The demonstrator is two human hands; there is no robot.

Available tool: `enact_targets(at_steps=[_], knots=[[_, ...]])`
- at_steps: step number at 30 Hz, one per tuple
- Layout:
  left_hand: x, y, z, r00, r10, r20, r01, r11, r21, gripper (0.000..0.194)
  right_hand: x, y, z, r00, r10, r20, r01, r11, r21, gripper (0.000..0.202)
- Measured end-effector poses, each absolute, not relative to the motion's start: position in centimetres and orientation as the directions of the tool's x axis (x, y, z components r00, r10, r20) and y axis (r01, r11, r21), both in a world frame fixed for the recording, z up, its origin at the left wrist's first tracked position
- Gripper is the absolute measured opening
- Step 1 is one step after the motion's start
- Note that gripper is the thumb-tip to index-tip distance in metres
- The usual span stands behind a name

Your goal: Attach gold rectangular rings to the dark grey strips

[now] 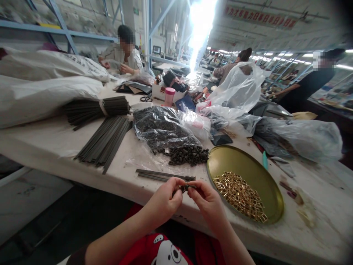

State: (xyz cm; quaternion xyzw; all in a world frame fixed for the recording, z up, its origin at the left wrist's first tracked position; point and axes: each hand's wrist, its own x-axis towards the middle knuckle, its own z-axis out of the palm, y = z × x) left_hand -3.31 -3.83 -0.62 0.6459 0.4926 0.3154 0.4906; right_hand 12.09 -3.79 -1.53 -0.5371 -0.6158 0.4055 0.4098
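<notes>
At the table's front edge, my left hand (pixel 168 195) and my right hand (pixel 206 198) meet fingertip to fingertip. Both are closed in a pinch on a small dark strap piece (pixel 185 188), mostly hidden by the fingers. Just beyond them lie a few flat dark strips (pixel 161 176). Small black loops (pixel 186 155) spill from a clear plastic bag (pixel 165 127) further back. To the right of my right hand, a gold-coloured round tray (pixel 271 184) holds a heap of gold rectangular buckles (pixel 239 195).
Loose dark strips (pixel 104 141) and a tied bundle of strips (pixel 96 110) lie at left, beside white sacks (pixel 49 88). A pink-lidded jar (pixel 169 96), scissors (pixel 146 98) and plastic bags (pixel 234 92) crowd the back. A co-worker (pixel 124 55) sits across the table.
</notes>
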Motion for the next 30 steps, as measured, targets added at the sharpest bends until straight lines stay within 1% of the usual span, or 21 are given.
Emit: enact_targets(at_steps=[2,5,8,10,11,13,15,16,18,20,21,23,25,26,28,30], knots=[[-3.2,-3.9,-0.6,0.335,0.94,-0.063,0.295,-0.041,0.955,0.023,12.0,-3.7,-2.0,-0.063,0.996,0.065,0.321,0.082,-0.943,0.014],[-3.2,-3.8,-0.8,0.352,0.934,-0.064,0.261,-0.033,0.965,0.025,11.6,-4.0,-2.4,-0.018,0.99,0.142,0.335,0.14,-0.932,0.015],[-3.3,-3.7,-1.1,0.364,0.928,-0.08,0.25,-0.015,0.968,0.027,11.5,-4.4,-2.3,-0.028,0.981,0.191,0.316,0.19,-0.93,0.023],[-3.4,-3.6,-1.0,0.378,0.922,-0.085,0.258,-0.017,0.966,0.029,11.6,-4.4,-2.2,-0.024,0.982,0.188,0.267,0.187,-0.945,0.029],[-3.4,-3.6,-0.9,0.388,0.918,-0.087,0.266,-0.021,0.964,0.03,11.6,-4.3,-2.3,-0.005,0.988,0.154,0.234,0.151,-0.961,0.029],[-3.4,-3.6,-0.5,0.409,0.908,-0.09,0.281,-0.031,0.959,0.032,11.6,-4.1,-2.6,0.061,0.998,0.027,0.122,0.02,-0.992,0.024],[-3.4,-3.6,-0.2,0.43,0.898,-0.094,0.28,-0.034,0.959,0.034,11.4,-3.9,-3.0,0.083,0.987,-0.139,-0.079,-0.132,-0.988,0.017],[-3.4,-3.5,-0.1,0.442,0.893,-0.088,0.268,-0.038,0.963,0.035,11.2,-3.8,-3.2,0.046,0.975,-0.216,-0.201,-0.203,-0.958,0.018],[-3.5,-3.5,-0.2,0.467,0.881,-0.071,0.232,-0.044,0.972,0.038,10.8,-3.9,-3.5,-0.102,0.946,-0.309,-0.396,-0.323,-0.859,0.024],[-3.5,-3.4,-0.5,0.486,0.871,-0.072,0.207,-0.035,0.978,0.04,10.5,-4.2,-3.7,-0.241,0.916,-0.32,-0.461,-0.398,-0.793,0.03],[-3.5,-3.4,-0.7,0.491,0.867,-0.083,0.203,-0.021,0.979,0.041,10.4,-4.4,-3.8,-0.258,0.915,-0.309,-0.448,-0.397,-0.801,0.031],[-3.4,-3.4,-1.0,0.486,0.866,-0.117,0.206,0.017,0.978,0.043,10.3,-4.9,-4.1,-0.192,0.94,-0.28,-0.339,-0.332,-0.88,0.032],[-3.3,-3.4,-1.1,0.473,0.869,-0.142,0.207,0.047,0.977,0.046,10.3,-5.3,-4.5,-0.074,0.973,-0.22,-0.144,-0.228,-0.963,0.033],[-3.3,-3.5,-1.1,0.468,0.871,-0.151,0.207,0.058,0.977,0.047,10.3,-5.5,-4.7,-0.027,0.985,-0.173,-0.041,-0.174,-0.984,0.033],[-3.1,-3.5,-1.2,0.457,0.874,-0.164,0.22,0.067,0.973,0.048,10.4,-5.9,-5.0,0.02,0.998,-0.053,0.121,-0.055,-0.991,0.032],[-3.0,-3.4,-1.3,0.447,0.876,-0.181,0.256,0.069,0.964,0.05,10.4,-6.2,-5.1,0.03,0.997,0.07,0.223,0.062,-0.973,0.03]])
